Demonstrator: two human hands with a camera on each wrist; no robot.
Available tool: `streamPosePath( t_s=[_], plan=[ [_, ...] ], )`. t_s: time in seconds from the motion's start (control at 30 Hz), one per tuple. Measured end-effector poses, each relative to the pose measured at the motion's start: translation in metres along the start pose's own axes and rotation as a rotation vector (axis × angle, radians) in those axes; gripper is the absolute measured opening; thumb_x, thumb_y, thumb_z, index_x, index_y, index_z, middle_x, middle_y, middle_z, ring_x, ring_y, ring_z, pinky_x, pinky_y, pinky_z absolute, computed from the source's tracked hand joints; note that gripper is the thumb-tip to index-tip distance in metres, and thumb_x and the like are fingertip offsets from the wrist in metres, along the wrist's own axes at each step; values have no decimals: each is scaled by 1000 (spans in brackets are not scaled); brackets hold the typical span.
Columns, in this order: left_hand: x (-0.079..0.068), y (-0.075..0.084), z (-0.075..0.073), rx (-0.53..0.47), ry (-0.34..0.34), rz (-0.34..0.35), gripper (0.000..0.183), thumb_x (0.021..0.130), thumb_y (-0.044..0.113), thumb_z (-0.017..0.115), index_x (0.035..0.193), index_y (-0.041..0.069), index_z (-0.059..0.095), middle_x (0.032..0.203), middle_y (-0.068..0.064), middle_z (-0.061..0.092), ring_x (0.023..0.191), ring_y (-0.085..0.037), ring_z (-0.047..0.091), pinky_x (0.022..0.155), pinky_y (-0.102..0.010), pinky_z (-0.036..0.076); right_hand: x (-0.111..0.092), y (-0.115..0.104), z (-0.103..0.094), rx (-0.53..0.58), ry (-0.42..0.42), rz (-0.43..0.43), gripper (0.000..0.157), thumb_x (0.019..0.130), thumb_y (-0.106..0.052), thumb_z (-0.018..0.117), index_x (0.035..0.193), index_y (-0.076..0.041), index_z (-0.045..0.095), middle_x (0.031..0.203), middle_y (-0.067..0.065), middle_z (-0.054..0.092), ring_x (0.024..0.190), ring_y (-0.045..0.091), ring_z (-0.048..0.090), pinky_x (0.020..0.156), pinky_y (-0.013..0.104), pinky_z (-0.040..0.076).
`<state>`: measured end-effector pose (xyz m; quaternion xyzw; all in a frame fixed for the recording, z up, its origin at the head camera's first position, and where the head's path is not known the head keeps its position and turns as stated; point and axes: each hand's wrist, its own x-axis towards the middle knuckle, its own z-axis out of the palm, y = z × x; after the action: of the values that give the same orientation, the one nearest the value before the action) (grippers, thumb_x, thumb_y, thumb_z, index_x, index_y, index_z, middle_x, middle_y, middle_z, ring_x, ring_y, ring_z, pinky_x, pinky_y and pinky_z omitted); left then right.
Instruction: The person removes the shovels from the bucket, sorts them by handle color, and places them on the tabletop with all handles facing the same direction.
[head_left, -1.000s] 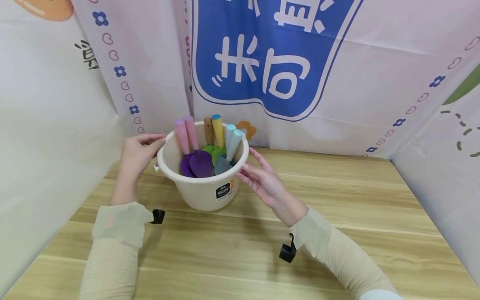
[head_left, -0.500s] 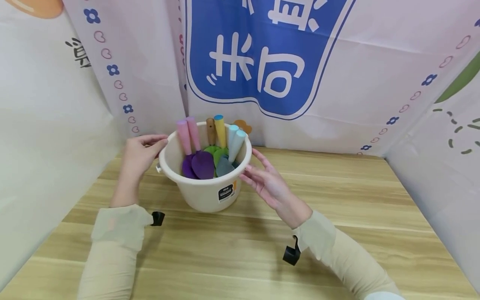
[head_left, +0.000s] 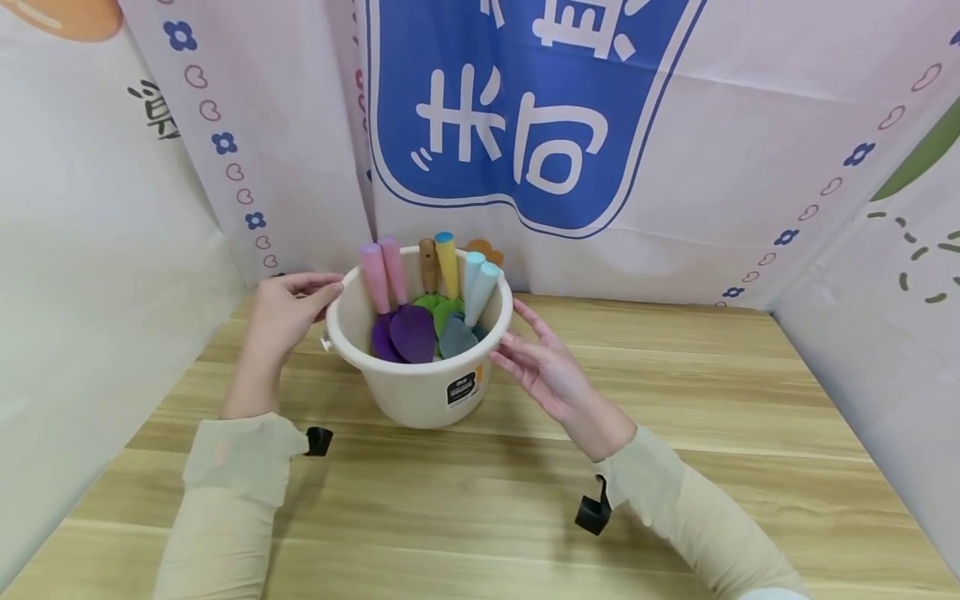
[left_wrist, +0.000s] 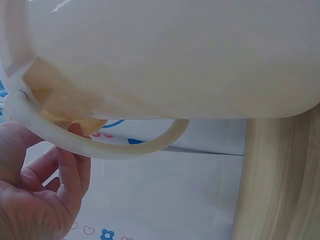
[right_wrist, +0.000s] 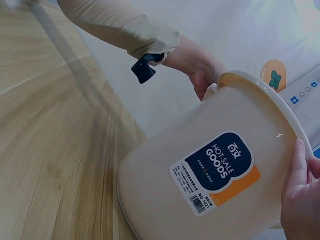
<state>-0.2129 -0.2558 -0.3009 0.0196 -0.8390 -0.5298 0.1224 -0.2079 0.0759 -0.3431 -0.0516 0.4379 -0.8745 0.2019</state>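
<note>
A cream plastic bucket (head_left: 423,379) stands on the wooden table, holding several short-handled tools with broad spoon-like heads: pink handles with purple heads (head_left: 412,333), brown and yellow handles with green heads, and pale blue handles with grey-blue heads (head_left: 456,337). My left hand (head_left: 283,315) grips the rim on the left side. In the left wrist view its curled fingers overlap the bucket's hanging handle (left_wrist: 105,149). On the right side, my right hand (head_left: 551,371) rests its fairly straight fingers against the bucket just below the rim. In the right wrist view its thumb lies along the wall.
The light wood table (head_left: 675,400) spreads in front and to the right. A printed cloth backdrop (head_left: 675,233) hangs close behind the bucket, with cloth sides left and right. Black camera mounts (head_left: 593,514) stick out from both wrists.
The bucket has moved slightly to the right and towards me, with both hands moving along with it. The tools inside keep their arrangement, and the head view has shifted a little.
</note>
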Motion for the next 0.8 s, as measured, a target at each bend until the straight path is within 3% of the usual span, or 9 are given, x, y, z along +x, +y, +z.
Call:
streamPosePath(
  t_s=[0.33, 0.8],
  plan=[
    [1, 0, 7, -15, -5, -3, 41, 102, 24, 66, 129, -6, 66, 92, 7, 67, 80, -2, 65, 76, -15, 57, -5, -4, -7, -4, -32, -20, 66, 105, 11, 38, 163, -15, 20, 129, 18, 55, 95, 16, 70, 89, 25, 58],
    [3, 3, 17, -25, -22, -10, 39, 102, 21, 67, 129, -6, 67, 97, -2, 69, 79, -2, 64, 75, -14, 57, -9, -8, -18, -16, -54, -38, 65, 105, 11, 37, 162, -12, 18, 130, 18, 57, 97, 17, 70, 88, 25, 58]
  ],
)
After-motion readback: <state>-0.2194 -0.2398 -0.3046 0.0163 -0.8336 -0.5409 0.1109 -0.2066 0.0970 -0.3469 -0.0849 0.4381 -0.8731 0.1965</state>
